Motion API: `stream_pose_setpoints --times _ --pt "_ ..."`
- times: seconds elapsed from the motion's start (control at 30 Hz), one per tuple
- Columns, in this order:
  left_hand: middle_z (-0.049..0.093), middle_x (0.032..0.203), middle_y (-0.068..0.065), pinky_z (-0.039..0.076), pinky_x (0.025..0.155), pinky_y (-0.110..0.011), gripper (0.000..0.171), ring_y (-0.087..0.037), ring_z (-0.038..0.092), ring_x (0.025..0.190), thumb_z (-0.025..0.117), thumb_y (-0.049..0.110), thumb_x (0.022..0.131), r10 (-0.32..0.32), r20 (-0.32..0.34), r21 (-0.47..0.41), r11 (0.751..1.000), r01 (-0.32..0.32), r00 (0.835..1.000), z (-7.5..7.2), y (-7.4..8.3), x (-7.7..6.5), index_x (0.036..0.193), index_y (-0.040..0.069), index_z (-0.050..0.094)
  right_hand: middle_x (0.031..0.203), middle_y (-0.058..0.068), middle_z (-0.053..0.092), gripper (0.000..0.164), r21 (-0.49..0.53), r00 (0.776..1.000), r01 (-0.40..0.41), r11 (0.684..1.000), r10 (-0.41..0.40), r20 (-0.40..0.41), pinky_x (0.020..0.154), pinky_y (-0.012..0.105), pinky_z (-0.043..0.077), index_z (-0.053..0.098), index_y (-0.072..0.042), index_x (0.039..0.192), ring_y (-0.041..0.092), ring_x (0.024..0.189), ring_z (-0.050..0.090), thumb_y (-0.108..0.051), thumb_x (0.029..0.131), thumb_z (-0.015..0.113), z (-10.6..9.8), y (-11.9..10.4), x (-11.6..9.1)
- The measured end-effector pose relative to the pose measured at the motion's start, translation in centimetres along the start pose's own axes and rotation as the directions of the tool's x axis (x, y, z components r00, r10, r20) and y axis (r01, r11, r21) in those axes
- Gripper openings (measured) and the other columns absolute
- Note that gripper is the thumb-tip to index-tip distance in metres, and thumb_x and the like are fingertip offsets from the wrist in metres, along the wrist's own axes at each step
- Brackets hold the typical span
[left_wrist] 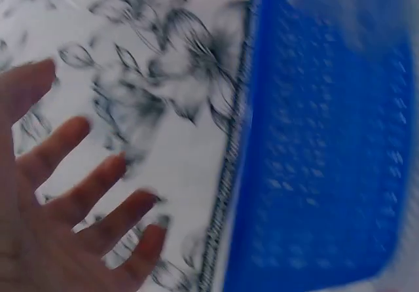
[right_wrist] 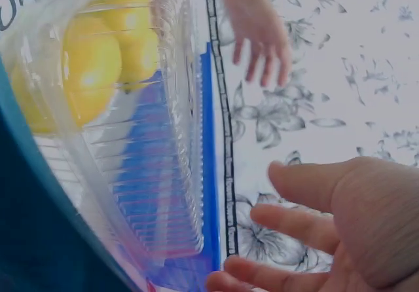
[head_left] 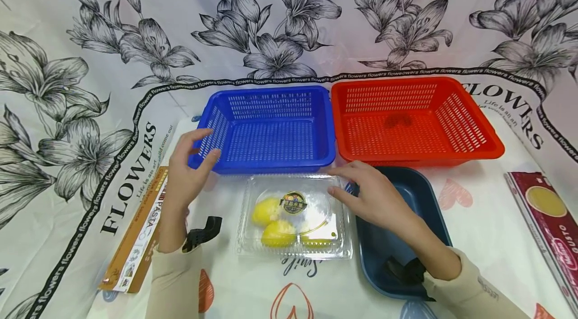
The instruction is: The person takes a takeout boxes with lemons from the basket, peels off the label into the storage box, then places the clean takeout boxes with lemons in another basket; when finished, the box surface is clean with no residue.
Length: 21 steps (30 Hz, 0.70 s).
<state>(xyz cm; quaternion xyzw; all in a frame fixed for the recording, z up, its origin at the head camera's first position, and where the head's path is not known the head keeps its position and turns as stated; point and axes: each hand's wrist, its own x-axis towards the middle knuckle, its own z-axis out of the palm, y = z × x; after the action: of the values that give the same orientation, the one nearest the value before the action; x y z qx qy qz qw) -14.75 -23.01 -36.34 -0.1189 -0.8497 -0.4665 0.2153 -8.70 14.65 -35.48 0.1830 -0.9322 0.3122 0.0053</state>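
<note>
A lidded clear plastic box [head_left: 293,254] with yellow lemons [head_left: 278,233] inside stands in front of the baskets, a round dark label on its lid. My left hand [head_left: 191,171] is raised beside the left front corner of the blue basket [head_left: 266,166], its fingers spread and holding nothing. Over the box's right back corner and the dark blue tub [head_left: 402,269] reaches my right hand [head_left: 372,193], fingers loosely extended, nothing in its grasp. In the right wrist view the fingers [right_wrist: 294,223] show apart from the box's ridged side.
A red basket [head_left: 415,162] stands right of the blue one. On the left lies a brown pasta packet [head_left: 137,238]; a dark red packet [head_left: 542,223] lies at the far right. Behind the baskets rises a floral cloth [head_left: 289,33].
</note>
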Motion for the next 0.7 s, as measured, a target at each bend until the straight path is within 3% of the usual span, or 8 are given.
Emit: stream_pose_setpoints --times 0.07,0.1,0.2,0.3,0.37,0.47,0.57,0.7 --pt "0.061 0.138 -0.004 0.041 0.104 -0.03 0.043 -0.009 0.05 0.128 0.072 0.013 0.092 0.047 0.163 -0.01 0.999 -0.046 0.985 0.4 1.6 -0.2 0.135 0.015 0.064 0.122 0.006 0.07 0.038 0.011 0.998 0.055 0.998 -0.055 -0.005 0.092 0.05 0.056 0.072 -0.02 0.129 0.026 0.113 0.062 -0.033 0.093 0.074 0.1 -0.4 0.4" --pt "0.061 0.138 -0.004 0.042 0.105 -0.034 0.043 -0.012 0.051 0.129 0.072 0.012 0.092 0.069 0.247 -0.015 0.998 -0.068 0.967 0.7 2.3 -0.4 0.135 0.014 0.064 0.123 0.005 0.07 0.036 0.016 0.996 0.085 0.996 -0.085 0.0 0.095 0.051 0.055 0.073 -0.019 0.126 0.025 0.116 0.062 -0.032 0.093 0.074 0.2 -0.7 0.5" --pt "0.061 0.138 0.0 0.044 0.109 -0.049 0.043 -0.019 0.052 0.132 0.074 0.02 0.093 0.094 0.469 -0.005 0.995 -0.103 0.878 1.8 3.9 -0.9 0.135 0.016 0.064 0.118 0.002 0.071 0.028 0.013 0.98 0.195 0.981 -0.195 0.045 0.096 0.047 0.055 0.077 -0.018 0.118 0.022 0.115 0.062 -0.031 0.093 0.073 0.5 -1.5 1.1" --pt "0.061 0.14 0.003 0.043 0.111 -0.055 0.043 -0.023 0.05 0.136 0.075 0.028 0.093 0.075 0.615 0.008 0.995 -0.101 0.785 2.8 4.5 -1.5 0.134 0.021 0.065 0.113 -0.003 0.072 0.024 -0.016 0.94 0.325 0.946 -0.321 0.115 0.094 0.04 0.055 0.078 -0.02 0.115 0.018 0.111 0.062 -0.031 0.094 0.073 1.4 -2.4 1.7" --pt "0.061 0.139 0.004 0.042 0.111 -0.055 0.042 -0.023 0.049 0.136 0.076 0.028 0.092 0.073 0.664 0.016 0.994 -0.111 0.744 3.1 4.5 -1.9 0.133 0.023 0.066 0.11 -0.004 0.073 0.024 -0.027 0.909 0.392 0.92 -0.382 0.167 0.092 0.035 0.054 0.078 -0.021 0.115 0.015 0.107 0.061 -0.032 0.094 0.072 2.1 -3.0 2.0" --pt "0.062 0.14 0.005 0.043 0.11 -0.055 0.041 -0.023 0.049 0.135 0.076 0.025 0.092 0.082 0.692 0.012 0.992 -0.125 0.717 3.0 4.4 -2.3 0.132 0.026 0.067 0.106 -0.005 0.072 0.025 -0.037 0.877 0.445 0.895 -0.427 0.223 0.087 0.03 0.052 0.077 -0.022 0.116 0.013 0.1 0.059 -0.033 0.095 0.072 3.1 -3.8 2.1" --pt "0.061 0.142 0.003 0.044 0.11 -0.055 0.043 -0.023 0.05 0.136 0.076 0.025 0.092 0.088 0.718 -0.004 0.992 -0.122 0.69 2.7 4.4 -2.5 0.133 0.026 0.067 0.104 -0.006 0.069 0.028 -0.042 0.877 0.431 0.901 -0.407 0.257 0.085 0.028 0.049 0.076 -0.024 0.12 0.011 0.097 0.056 -0.034 0.094 0.072 4.0 -4.0 2.1" --pt "0.056 0.149 0.001 0.043 0.111 -0.055 0.049 -0.024 0.047 0.14 0.077 0.024 0.091 0.091 0.765 -0.01 0.992 -0.129 0.637 2.8 4.3 -2.4 0.138 0.026 0.064 0.108 -0.007 0.064 0.036 -0.073 0.888 0.391 0.917 -0.355 0.293 0.088 0.029 0.046 0.072 -0.028 0.128 0.011 0.102 0.051 -0.035 0.093 0.074 4.4 -3.8 2.2"
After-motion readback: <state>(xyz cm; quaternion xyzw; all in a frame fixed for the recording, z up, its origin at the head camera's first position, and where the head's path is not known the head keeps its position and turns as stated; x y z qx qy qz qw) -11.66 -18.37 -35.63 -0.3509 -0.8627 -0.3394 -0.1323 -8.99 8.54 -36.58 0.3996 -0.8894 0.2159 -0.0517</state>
